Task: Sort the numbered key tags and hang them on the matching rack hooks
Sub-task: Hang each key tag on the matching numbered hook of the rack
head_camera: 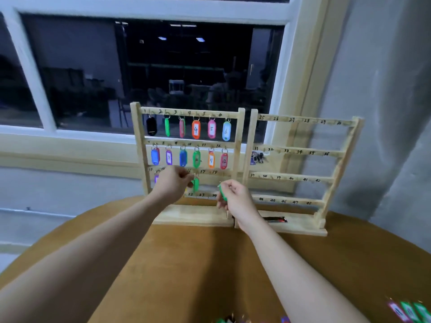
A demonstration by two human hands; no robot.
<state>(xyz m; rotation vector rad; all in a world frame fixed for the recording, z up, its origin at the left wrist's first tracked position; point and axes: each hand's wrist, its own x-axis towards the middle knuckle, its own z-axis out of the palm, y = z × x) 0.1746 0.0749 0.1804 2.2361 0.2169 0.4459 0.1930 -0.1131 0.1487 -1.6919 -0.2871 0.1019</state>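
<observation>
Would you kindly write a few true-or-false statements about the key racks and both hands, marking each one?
1. The left rack's top rail holds six tags. True.
2. The right rack is full of tags. False: its rails are nearly bare, with only a small cluster near hook 31.
3. The right hand holds a green tag. True.
4. The left hand rests flat on the table. False: it is raised at the left rack's third rail, fingers at a green tag there.
5. The orange tag reads 4. True.
</observation>
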